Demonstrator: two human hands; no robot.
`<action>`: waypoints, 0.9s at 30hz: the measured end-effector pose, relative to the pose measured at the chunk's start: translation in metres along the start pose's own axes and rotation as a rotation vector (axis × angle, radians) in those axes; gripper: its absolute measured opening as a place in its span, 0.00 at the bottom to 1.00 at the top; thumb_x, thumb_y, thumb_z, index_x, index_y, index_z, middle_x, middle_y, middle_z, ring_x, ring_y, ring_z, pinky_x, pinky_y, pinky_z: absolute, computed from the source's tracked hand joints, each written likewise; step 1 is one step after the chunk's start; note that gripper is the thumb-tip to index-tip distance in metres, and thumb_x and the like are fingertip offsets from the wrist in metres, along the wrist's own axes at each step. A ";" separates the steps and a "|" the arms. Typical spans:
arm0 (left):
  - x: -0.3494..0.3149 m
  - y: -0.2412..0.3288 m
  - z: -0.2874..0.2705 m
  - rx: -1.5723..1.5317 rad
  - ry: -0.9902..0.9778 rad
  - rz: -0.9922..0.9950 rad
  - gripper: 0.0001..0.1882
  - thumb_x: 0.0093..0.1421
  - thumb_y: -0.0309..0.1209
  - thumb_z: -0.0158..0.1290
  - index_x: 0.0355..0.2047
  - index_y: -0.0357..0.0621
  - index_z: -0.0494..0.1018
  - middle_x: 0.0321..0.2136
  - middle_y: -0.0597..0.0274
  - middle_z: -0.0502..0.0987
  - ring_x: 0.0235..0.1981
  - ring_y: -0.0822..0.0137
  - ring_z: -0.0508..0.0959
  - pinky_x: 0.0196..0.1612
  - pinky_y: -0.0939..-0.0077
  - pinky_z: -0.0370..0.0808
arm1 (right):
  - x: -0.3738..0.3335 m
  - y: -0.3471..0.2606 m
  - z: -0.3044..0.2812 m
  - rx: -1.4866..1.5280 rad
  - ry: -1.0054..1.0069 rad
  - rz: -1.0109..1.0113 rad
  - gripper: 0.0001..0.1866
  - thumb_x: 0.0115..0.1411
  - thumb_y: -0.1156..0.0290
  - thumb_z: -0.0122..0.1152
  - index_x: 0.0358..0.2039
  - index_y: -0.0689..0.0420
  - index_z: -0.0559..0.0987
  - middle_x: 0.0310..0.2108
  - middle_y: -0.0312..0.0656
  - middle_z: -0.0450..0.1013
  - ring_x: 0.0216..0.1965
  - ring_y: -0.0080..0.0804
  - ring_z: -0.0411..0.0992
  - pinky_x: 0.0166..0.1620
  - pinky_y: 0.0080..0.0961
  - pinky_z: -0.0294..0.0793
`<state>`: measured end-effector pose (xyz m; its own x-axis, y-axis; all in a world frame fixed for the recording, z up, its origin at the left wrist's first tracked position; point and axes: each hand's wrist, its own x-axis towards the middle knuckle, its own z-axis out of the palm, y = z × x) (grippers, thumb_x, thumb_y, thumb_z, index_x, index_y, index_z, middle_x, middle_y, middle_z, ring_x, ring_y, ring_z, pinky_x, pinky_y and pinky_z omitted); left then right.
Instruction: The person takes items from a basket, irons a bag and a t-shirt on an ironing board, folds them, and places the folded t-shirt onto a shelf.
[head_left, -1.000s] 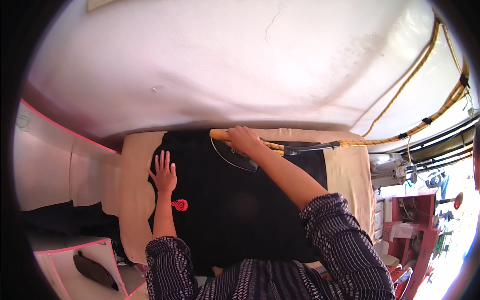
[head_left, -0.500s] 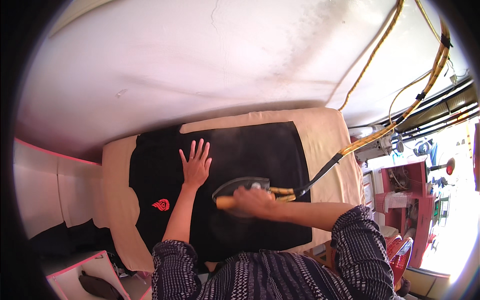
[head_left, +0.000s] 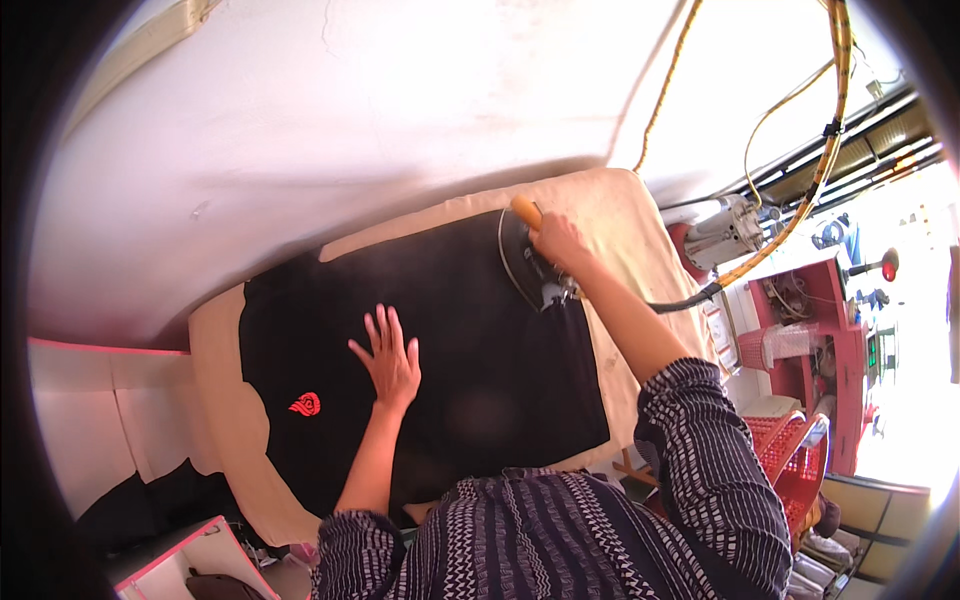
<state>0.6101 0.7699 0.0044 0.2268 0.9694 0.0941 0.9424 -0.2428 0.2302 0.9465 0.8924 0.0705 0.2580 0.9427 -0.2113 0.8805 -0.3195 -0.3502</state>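
A black garment point(head_left: 480, 370) with a red flame-like emblem point(head_left: 305, 404) is spread over a padded beige ironing table point(head_left: 225, 420). My right hand point(head_left: 562, 242) grips the orange-yellow handle of a steam iron point(head_left: 522, 262), which is at the garment's far right corner, close to the table's back edge. Yellow and black hoses run from the iron's rear toward the upper right. My left hand point(head_left: 390, 365) rests over the middle of the garment, fingers spread and holding nothing. The iron's sole is hidden.
A white wall point(head_left: 400, 110) rises right behind the table. At the right stand a red-and-silver machine part point(head_left: 722, 235), a pink shelf unit point(head_left: 845, 390) and a red plastic basket point(head_left: 800, 460). White panels with pink edging point(head_left: 100, 345) and dark cloth point(head_left: 160, 510) are at the left.
The iron has gone from the garment's middle to its far right corner and turned, its handle end now pointing away. My left hand stays spread on the cloth. The whole view has shifted slightly.
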 end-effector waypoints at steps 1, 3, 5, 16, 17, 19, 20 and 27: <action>-0.022 -0.001 -0.002 0.007 -0.039 -0.040 0.35 0.65 0.43 0.39 0.67 0.43 0.43 0.68 0.52 0.42 0.68 0.47 0.42 0.60 0.27 0.38 | -0.027 0.003 0.003 0.009 -0.011 -0.029 0.14 0.55 0.63 0.59 0.35 0.61 0.78 0.35 0.57 0.76 0.38 0.55 0.75 0.42 0.45 0.75; -0.072 -0.020 -0.008 0.084 -0.073 -0.138 0.35 0.65 0.42 0.40 0.67 0.43 0.43 0.68 0.51 0.42 0.68 0.47 0.42 0.60 0.28 0.39 | -0.084 0.010 0.010 0.019 -0.042 -0.081 0.14 0.54 0.64 0.59 0.34 0.62 0.77 0.34 0.57 0.75 0.37 0.55 0.75 0.41 0.46 0.75; -0.118 -0.053 -0.019 0.200 -0.106 -0.279 0.34 0.65 0.41 0.39 0.67 0.43 0.42 0.68 0.52 0.41 0.69 0.48 0.41 0.60 0.27 0.39 | -0.135 0.030 0.014 0.017 -0.071 -0.119 0.14 0.54 0.64 0.59 0.34 0.63 0.76 0.33 0.56 0.76 0.36 0.55 0.75 0.41 0.46 0.74; -0.223 -0.144 -0.034 0.298 -0.102 -0.542 0.31 0.68 0.44 0.32 0.68 0.50 0.39 0.69 0.65 0.40 0.70 0.57 0.40 0.61 0.30 0.40 | -0.207 0.037 0.017 -0.240 -0.535 -0.723 0.17 0.47 0.60 0.64 0.36 0.55 0.78 0.31 0.45 0.76 0.35 0.45 0.76 0.37 0.38 0.76; -0.220 -0.141 -0.038 0.308 -0.122 -0.560 0.31 0.68 0.44 0.32 0.68 0.50 0.39 0.69 0.65 0.40 0.70 0.58 0.40 0.62 0.30 0.40 | -0.224 0.026 0.037 -0.312 -0.488 -0.868 0.15 0.47 0.61 0.63 0.34 0.54 0.78 0.30 0.43 0.76 0.34 0.44 0.76 0.37 0.39 0.76; -0.220 -0.136 -0.049 0.335 -0.162 -0.616 0.31 0.68 0.43 0.32 0.68 0.51 0.40 0.69 0.67 0.40 0.70 0.59 0.41 0.62 0.31 0.40 | -0.265 -0.011 0.053 -0.272 -0.548 -0.891 0.12 0.48 0.63 0.60 0.32 0.54 0.77 0.30 0.42 0.77 0.32 0.44 0.77 0.35 0.40 0.77; -0.224 -0.141 -0.049 0.348 -0.134 -0.632 0.31 0.68 0.44 0.32 0.68 0.51 0.40 0.69 0.67 0.40 0.70 0.59 0.41 0.62 0.31 0.40 | -0.283 -0.027 0.061 -0.291 -0.593 -0.869 0.12 0.49 0.63 0.59 0.33 0.55 0.76 0.31 0.41 0.77 0.33 0.43 0.77 0.35 0.40 0.77; -0.247 -0.163 -0.038 0.402 -0.038 -0.620 0.30 0.68 0.43 0.33 0.68 0.52 0.43 0.69 0.68 0.43 0.69 0.63 0.44 0.62 0.32 0.44 | -0.307 -0.028 0.066 -0.042 -0.308 -0.478 0.13 0.53 0.65 0.56 0.36 0.60 0.76 0.33 0.50 0.77 0.34 0.48 0.77 0.37 0.42 0.76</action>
<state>0.3911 0.5684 -0.0199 -0.3748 0.9267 0.0267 0.9161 0.3747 -0.1428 0.8164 0.6061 0.0852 -0.2956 0.9080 -0.2970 0.8876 0.1461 -0.4369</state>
